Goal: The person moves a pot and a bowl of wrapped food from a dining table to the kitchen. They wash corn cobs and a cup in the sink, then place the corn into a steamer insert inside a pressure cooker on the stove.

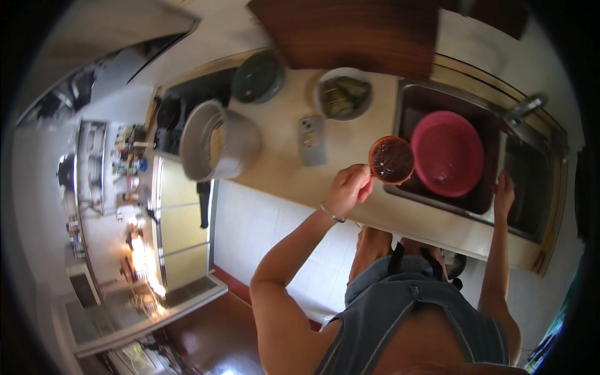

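My left hand point(349, 190) grips the handle of a small round orange-brown vessel point(392, 160). Dark, shiny contents, apparently liquid, show inside it. I hold it over the sink's left edge, beside a pink plastic basin point(447, 154). That basin sits in the left bowl of a double sink point(468, 207) and appears to hold some water. Over the divider between the two sink bowls is my right hand point(504, 194), with nothing visible in it and its thumb a little apart from the fingers. Whether it touches the divider is unclear.
A metal faucet point(525, 110) rises behind the sink. On the counter point(281, 176) are a phone point(313, 140), a white bowl of folded green leaves point(344, 96), a dark green bowl point(258, 77) and a large metal pot point(239, 147) with a black handle jutting past the edge.
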Tool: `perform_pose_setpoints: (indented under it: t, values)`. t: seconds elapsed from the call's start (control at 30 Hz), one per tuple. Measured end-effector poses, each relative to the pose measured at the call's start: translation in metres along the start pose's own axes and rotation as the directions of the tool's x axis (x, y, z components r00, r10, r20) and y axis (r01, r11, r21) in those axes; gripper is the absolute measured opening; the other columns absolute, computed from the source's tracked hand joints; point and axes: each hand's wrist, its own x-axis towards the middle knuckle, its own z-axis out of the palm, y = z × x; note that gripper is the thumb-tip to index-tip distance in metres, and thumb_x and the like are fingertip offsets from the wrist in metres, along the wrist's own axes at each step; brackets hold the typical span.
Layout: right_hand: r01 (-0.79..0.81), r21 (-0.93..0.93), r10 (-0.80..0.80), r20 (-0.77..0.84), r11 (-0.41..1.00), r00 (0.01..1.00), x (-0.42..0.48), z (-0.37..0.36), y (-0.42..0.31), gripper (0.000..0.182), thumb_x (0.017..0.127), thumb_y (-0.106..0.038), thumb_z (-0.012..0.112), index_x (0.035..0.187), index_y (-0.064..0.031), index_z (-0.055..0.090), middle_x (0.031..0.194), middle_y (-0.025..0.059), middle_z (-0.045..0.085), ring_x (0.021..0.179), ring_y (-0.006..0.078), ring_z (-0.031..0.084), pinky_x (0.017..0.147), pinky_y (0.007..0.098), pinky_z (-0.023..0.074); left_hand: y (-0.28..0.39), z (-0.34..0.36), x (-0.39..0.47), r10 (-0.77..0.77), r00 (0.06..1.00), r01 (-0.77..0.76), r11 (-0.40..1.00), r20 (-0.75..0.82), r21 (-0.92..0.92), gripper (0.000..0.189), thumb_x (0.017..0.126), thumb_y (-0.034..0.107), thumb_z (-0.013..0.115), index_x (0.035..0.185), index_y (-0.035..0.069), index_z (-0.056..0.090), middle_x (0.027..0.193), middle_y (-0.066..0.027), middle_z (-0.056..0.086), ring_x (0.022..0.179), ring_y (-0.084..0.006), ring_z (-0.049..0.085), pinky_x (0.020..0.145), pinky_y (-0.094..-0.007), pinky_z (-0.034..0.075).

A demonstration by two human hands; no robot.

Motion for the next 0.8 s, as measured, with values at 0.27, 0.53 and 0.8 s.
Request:
perform_pose_setpoints:
  t: [0.27, 0.53, 0.8]
  values:
    - [0.266, -0.266, -0.256, 0.073, 0.927, 0.964, -0.036, 0.045, -0.094, 0.037, 0.084, -0.029, 0.045, 0.106, -0.0004, 0.051, 0.103, 0.0148, 0.054, 0.094, 0.0231, 0.052, 0.079, 0.0289, 0.0388, 0.083, -0.137, -0.107, 0.028, 0.896, -0.007, 0.999, -0.444, 0.05, 0.023, 0.078, 0.019, 0.037, 0.059, 0.007, 0.041, 0.051, -0.0021, 0.043, 0.042, -0.0084, 0.038, 0.039, -0.0201, 0.03]
    - [0.36, -0.124, -0.348, 0.109, 0.925, 0.931, -0.074, 0.106, -0.173, 0.032, 0.084, -0.025, 0.046, 0.101, 0.0014, 0.053, 0.094, 0.0112, 0.056, 0.085, 0.0161, 0.052, 0.075, 0.0256, 0.0386, 0.128, -0.277, -0.144, 0.103, 0.771, 0.117, 0.947, -0.628, 0.298, 0.028, 0.079, 0.025, 0.044, 0.06, 0.005, 0.05, 0.049, -0.001, 0.044, 0.042, -0.0075, 0.039, 0.039, -0.0217, 0.03]
    - [0.263, -0.114, -0.256, 0.076, 0.958, 0.964, -0.097, 0.117, -0.195, 0.033, 0.084, -0.027, 0.046, 0.105, -0.0022, 0.053, 0.09, 0.0063, 0.057, 0.076, 0.0112, 0.052, 0.066, 0.0224, 0.0408, 0.096, -0.358, -0.119, 0.491, 0.704, 0.31, 0.437, -0.513, 0.844, 0.022, 0.076, 0.023, 0.05, 0.069, 0.002, 0.055, 0.059, -0.015, 0.053, 0.052, -0.0303, 0.052, 0.047, -0.0345, 0.04]
